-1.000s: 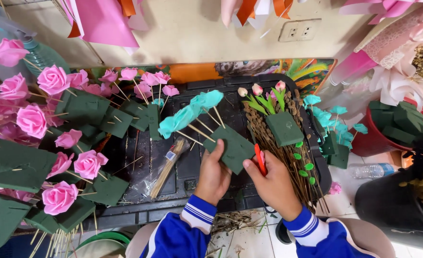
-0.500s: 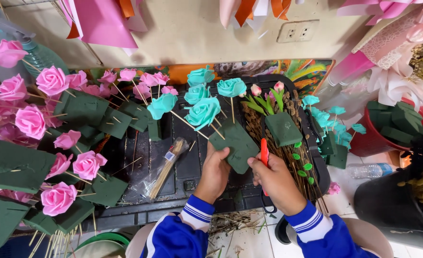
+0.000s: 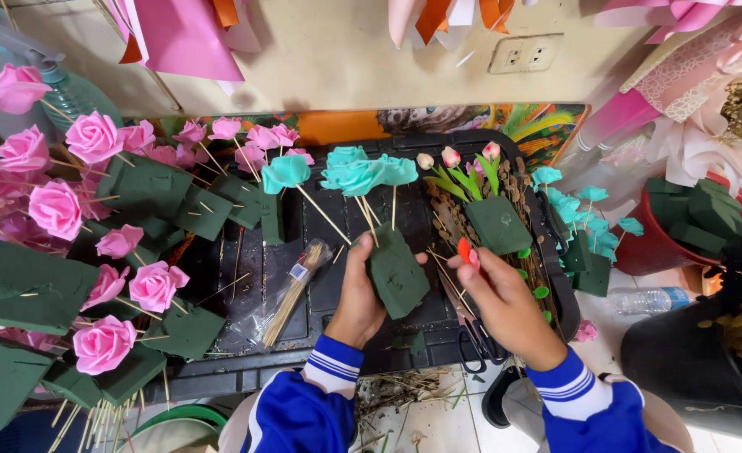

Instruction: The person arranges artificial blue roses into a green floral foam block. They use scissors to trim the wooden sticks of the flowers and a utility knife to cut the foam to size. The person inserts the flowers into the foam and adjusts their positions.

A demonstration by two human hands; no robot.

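**Hands working a foam block of teal roses**

The left hand (image 3: 361, 289) grips a dark green foam block (image 3: 396, 273) over the middle of the black tray (image 3: 245, 369). Teal roses (image 3: 362, 172) on wooden sticks stand in the block. The right hand (image 3: 505, 302), just beside it, pinches a small red tool (image 3: 465, 250). Black scissors (image 3: 474, 344) lie near the tray's front edge, and pink roses (image 3: 94, 138) crowd its left side.
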